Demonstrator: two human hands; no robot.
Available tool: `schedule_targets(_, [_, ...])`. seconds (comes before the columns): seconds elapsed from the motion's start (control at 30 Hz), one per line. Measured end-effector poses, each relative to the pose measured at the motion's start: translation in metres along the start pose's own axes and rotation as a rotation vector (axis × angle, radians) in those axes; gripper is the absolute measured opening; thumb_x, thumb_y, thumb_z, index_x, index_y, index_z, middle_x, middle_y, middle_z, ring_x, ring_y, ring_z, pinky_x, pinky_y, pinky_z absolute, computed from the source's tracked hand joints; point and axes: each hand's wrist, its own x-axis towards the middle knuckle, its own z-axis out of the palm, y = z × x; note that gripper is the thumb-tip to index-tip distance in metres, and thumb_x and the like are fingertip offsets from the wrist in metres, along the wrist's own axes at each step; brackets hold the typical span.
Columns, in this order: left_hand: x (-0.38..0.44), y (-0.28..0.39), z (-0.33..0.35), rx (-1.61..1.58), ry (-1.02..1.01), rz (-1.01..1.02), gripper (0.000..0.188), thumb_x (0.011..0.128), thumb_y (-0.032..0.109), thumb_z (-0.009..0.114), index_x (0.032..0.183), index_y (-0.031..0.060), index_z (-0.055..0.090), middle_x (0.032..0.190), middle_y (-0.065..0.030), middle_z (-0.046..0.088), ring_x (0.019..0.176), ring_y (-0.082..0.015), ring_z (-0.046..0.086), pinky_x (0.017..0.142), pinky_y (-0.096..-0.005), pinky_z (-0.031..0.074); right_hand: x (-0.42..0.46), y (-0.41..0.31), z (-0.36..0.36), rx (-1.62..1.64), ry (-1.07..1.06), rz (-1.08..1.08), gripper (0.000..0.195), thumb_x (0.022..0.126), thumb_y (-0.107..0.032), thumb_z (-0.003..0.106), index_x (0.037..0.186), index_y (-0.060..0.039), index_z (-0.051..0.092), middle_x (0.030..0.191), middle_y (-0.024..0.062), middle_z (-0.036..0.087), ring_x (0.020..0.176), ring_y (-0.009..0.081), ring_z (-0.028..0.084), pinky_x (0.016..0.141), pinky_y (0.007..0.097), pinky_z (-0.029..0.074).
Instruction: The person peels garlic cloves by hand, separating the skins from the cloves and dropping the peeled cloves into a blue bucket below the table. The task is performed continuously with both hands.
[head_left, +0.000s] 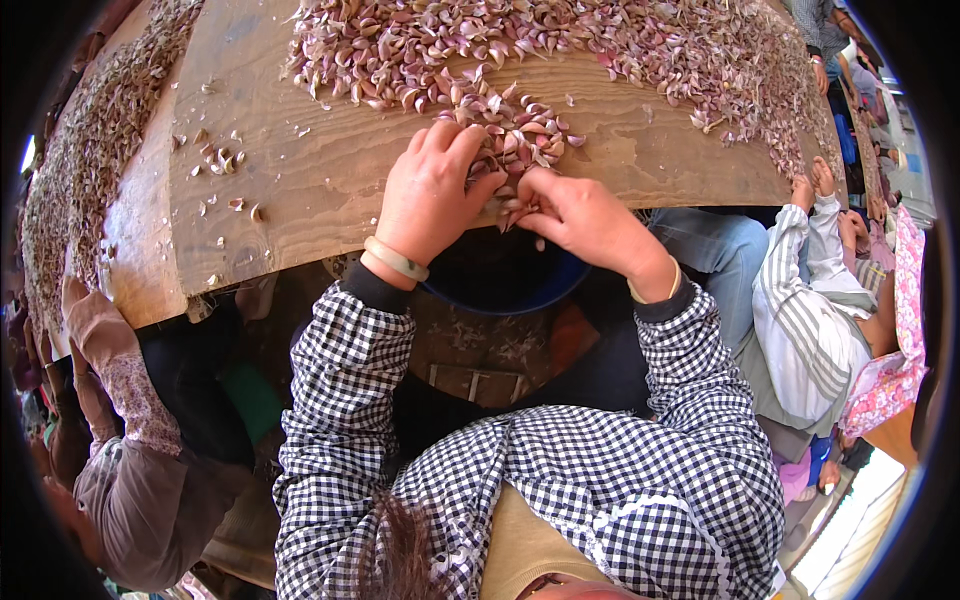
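Observation:
Unpeeled, pinkish garlic cloves (525, 135) lie in a small heap near the edge of a wooden table (315, 187). My left hand (442, 176) rests on the near left side of this heap, its fingers curled over some cloves. Close to its thumb, my right hand (574, 214) pinches one or more cloves between thumb and fingers at the table's edge. A few cloves sit between the hands, and one small clove shows just under my right hand. Below the edge is a dark blue basin (502, 300), its inside in shadow.
A large pile of garlic cloves (450, 37) spreads across the back and right of the table. Loose cloves (221, 161) lie to the left, with another long pile (82, 172) beyond. Co-workers sit close on both sides, their hands at the table. Skins litter the floor (480, 337).

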Motion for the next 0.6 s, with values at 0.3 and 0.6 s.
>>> schedule_targets(0.3, [-0.004,0.001,-0.008,-0.212,-0.294,0.058,0.028,0.076,0.010,0.078,0.101,0.0069,0.067,0.095,-0.0104,0.062,0.083,-0.0308,0.064,0.072,-0.0379,0.053,0.012,0.016,-0.036,-0.016,0.349,0.105,0.027,0.093,-0.030,0.066,0.105,-0.0063,0.062,0.071,0.0083,0.062,0.063,0.0190,0.058,0.061,0.0334,0.046])
schedule_targets(0.6, [0.006,-0.007,-0.007,-0.184,-0.027,-0.142,0.024,0.079,0.012,0.076,0.101,0.0059,0.068,0.095,-0.0090,0.064,0.079,-0.0251,0.064,0.070,-0.0346,0.053,0.032,0.014,-0.009,-0.056,0.136,-0.070,0.029,0.092,-0.030,0.067,0.108,-0.0066,0.062,0.079,0.0118,0.069,0.072,0.0217,0.067,0.067,0.0339,0.051])
